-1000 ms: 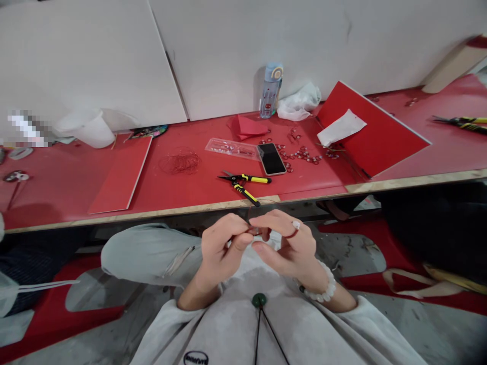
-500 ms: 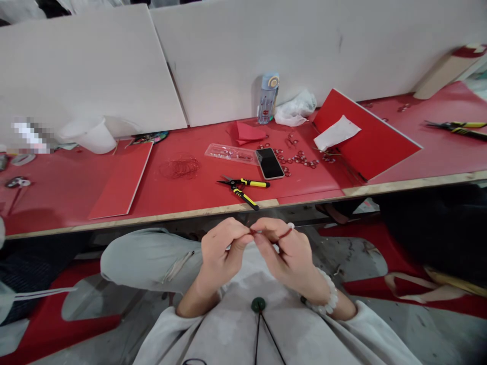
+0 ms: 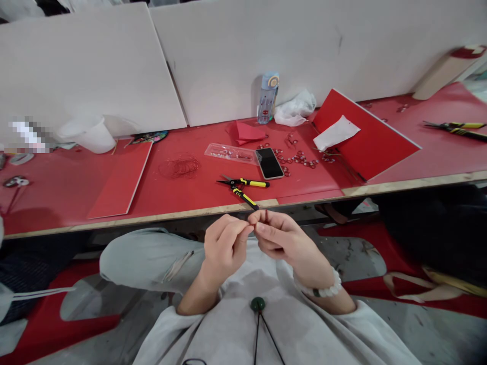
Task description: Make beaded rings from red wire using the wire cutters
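Note:
My left hand (image 3: 227,246) is closed in a pinch, its thumb and forefinger pressed together above my lap. My right hand (image 3: 283,241) pinches right beside it, with the fingertips of both hands meeting. Whatever lies between them is tiny and mostly hidden; only a reddish speck shows. On the table edge just beyond the hands lie pliers (image 3: 243,188) with black and yellow handles, spread apart. Behind these are a clear plastic tray (image 3: 232,153) with small beads, a phone (image 3: 270,163) and several red wire loops with beads (image 3: 302,159). A tangle of thin red wire (image 3: 180,166) lies further left.
Red boards lie at left (image 3: 122,182) and lean at right (image 3: 365,137), the latter with white paper (image 3: 337,133) on it. A water bottle (image 3: 268,99), a plastic bag (image 3: 296,109) and a white tub (image 3: 93,136) stand along the partition. More pliers (image 3: 456,129) lie far right.
My right hand has turned over, so its fingers are now curled and the beaded red loop seen on its finger is hidden. Both pinches have risen slightly.

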Demonstrator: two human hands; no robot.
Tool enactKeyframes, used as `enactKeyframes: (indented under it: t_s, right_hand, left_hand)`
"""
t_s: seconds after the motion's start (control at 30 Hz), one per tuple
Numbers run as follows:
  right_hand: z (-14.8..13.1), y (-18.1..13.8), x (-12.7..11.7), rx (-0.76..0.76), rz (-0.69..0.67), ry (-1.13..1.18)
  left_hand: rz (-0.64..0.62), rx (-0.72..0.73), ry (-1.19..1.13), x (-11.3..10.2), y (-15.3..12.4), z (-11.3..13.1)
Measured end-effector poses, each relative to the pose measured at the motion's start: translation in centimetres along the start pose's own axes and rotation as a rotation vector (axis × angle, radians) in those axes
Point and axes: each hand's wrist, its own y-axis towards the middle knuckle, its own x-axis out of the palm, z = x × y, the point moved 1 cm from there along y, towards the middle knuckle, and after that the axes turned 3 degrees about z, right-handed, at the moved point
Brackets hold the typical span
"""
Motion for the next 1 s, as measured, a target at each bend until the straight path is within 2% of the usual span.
enactKeyframes:
  t_s: [0.07,0.1,0.17,0.3,0.37,0.43,0.6,0.7,0.83,1.0]
  right_hand:
    - [0.3,0.4,-0.5,-0.002,-0.034,0.021]
    - [0.5,0.5,-0.7,-0.049,-0.018,-0.010]
    - [1.1,0.6,-1.2,-0.243,0.069,-0.154]
    - [1.9,0.7,-2.1,-0.692,0.233,-0.604]
    - [1.9,0.8,-2.3,-0.793,0.231,-0.723]
    - [1.7,0.9,-2.3,-0.825,0.212,-0.761]
    - [1.1,1.1,-2.0,-0.852,0.291,-0.810]
    - [1.0,1.3,-2.0,-0.784,0.308,-0.776]
    - [0.7,1.5,-1.6,-0.625,0.226,-0.641]
    - [0.5,1.9,-0.8,-0.290,0.016,-0.281]
  left_hand:
    - [-0.010,-0.046,-0.045,0.0,0.1,-0.1]
    - [-0.012,-0.089,-0.071,-0.1,0.1,-0.1]
    - [0.005,-0.196,-0.141,-0.3,0.0,-0.2]
    - [0.042,-0.369,-0.349,-0.6,-0.6,-0.4]
    - [0.036,-0.427,-0.423,-0.5,-0.9,-0.4]
    - [0.035,-0.485,-0.463,-0.4,-1.0,-0.3]
    - [0.023,-0.581,-0.560,-0.2,-1.1,-0.2]
    - [0.010,-0.599,-0.598,-0.2,-1.2,-0.2]
    - [-0.024,-0.566,-0.598,-0.1,-1.0,-0.2]
    - [-0.100,-0.384,-0.437,-0.3,0.0,0.2]
